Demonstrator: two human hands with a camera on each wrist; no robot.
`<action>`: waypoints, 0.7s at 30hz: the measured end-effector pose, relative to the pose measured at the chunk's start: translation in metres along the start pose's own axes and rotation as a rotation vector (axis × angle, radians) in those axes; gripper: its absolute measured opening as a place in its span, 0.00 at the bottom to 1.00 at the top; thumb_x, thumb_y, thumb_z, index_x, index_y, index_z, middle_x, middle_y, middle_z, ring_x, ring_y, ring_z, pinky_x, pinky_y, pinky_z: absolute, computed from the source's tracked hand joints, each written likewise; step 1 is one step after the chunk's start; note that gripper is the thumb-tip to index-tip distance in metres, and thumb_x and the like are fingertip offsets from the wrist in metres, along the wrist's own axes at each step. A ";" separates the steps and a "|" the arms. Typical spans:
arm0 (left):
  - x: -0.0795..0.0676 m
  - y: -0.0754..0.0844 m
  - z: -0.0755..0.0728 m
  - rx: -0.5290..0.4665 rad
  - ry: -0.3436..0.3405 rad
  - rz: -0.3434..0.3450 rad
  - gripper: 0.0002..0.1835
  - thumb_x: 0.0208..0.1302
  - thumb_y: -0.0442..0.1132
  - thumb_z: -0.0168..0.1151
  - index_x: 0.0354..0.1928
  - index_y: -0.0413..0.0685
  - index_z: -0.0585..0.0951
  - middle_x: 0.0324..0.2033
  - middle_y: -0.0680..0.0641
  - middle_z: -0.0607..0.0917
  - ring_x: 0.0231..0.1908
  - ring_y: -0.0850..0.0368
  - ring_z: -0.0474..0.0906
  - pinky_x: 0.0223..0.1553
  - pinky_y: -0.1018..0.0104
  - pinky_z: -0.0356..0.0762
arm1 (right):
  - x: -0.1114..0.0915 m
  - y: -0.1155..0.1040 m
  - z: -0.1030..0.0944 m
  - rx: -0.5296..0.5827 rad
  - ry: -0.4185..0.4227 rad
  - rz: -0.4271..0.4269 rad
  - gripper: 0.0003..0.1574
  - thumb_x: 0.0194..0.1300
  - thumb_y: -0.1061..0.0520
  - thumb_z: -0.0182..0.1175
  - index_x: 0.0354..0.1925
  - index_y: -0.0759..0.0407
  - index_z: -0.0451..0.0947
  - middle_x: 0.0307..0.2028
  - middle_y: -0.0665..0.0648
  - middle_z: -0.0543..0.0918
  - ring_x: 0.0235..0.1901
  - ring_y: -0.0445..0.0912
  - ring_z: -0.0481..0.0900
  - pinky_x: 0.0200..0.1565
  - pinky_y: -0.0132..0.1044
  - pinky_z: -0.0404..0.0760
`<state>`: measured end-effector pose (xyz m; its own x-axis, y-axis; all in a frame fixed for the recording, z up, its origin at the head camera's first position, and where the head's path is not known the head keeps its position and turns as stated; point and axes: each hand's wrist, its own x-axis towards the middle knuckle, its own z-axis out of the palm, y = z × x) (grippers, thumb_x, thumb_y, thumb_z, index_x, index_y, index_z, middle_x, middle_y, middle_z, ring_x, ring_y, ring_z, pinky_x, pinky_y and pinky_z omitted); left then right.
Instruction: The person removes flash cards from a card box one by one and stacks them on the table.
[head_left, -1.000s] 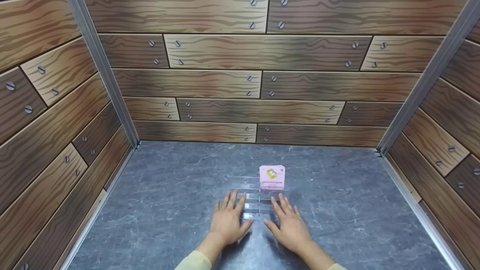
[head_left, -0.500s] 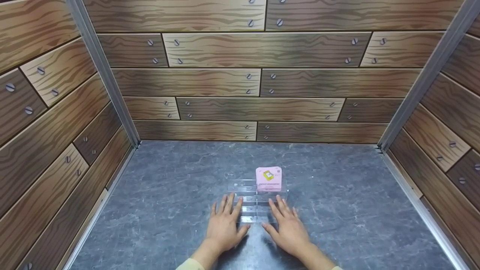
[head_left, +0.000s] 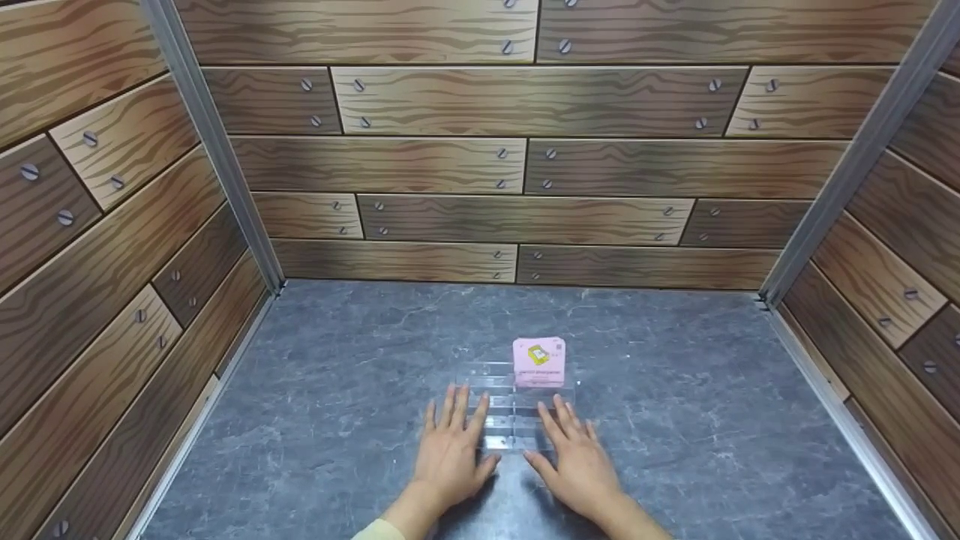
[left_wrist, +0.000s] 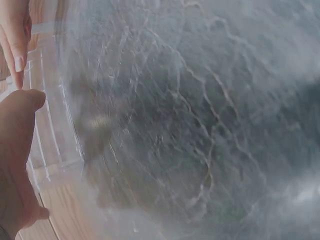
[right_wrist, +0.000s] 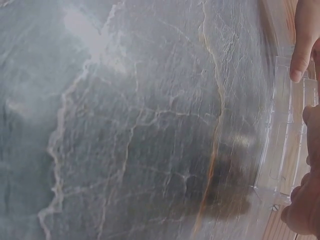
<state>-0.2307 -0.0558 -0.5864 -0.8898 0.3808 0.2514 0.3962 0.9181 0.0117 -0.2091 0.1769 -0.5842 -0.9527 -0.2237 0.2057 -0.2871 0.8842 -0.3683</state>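
Note:
A clear plastic tiered card holder [head_left: 498, 422] stands on the dark marbled surface between both hands. In its back row on the right is a pink card [head_left: 539, 363], bearing a yellow pencil sharpener picture. My left hand [head_left: 448, 459] lies along the holder's left side, fingers spread and pointing forward. On the other side, my right hand [head_left: 576, 462] overlaps the front right corner, its fingers also extended. Both thumbs point inward near the front edge. In the left wrist view the holder [left_wrist: 55, 120] shows side-on past the thumb; the right wrist view shows its steps [right_wrist: 280, 130] too.
Wood-print panels [head_left: 420, 165] wall the back and both sides. Grey metal posts [head_left: 225, 165] run up the two back corners, and a metal strip [head_left: 840, 435] edges the right side of the marbled tabletop [head_left: 337, 352].
The view has tilted slightly, so the holder and card sit a little lower in it. Both hands keep the same place beside the holder.

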 end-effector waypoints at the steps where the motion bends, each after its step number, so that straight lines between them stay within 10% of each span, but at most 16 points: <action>1: 0.002 0.000 0.000 0.016 0.019 0.017 0.51 0.66 0.71 0.63 0.83 0.53 0.64 0.81 0.36 0.60 0.81 0.37 0.54 0.76 0.33 0.58 | 0.000 0.000 0.000 0.000 0.000 -0.001 0.48 0.73 0.36 0.65 0.79 0.58 0.66 0.79 0.68 0.62 0.78 0.64 0.60 0.73 0.72 0.59; 21: 0.050 -0.010 0.009 0.199 0.015 0.103 0.81 0.37 0.88 0.68 0.84 0.41 0.54 0.84 0.39 0.53 0.83 0.42 0.46 0.81 0.40 0.46 | 0.000 0.000 0.004 0.002 0.031 -0.012 0.48 0.73 0.36 0.64 0.79 0.59 0.66 0.79 0.68 0.62 0.78 0.65 0.60 0.74 0.71 0.57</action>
<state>-0.2809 -0.0447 -0.5826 -0.8430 0.4734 0.2554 0.4310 0.8785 -0.2059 -0.2091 0.1752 -0.5877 -0.9456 -0.2220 0.2380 -0.2992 0.8807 -0.3672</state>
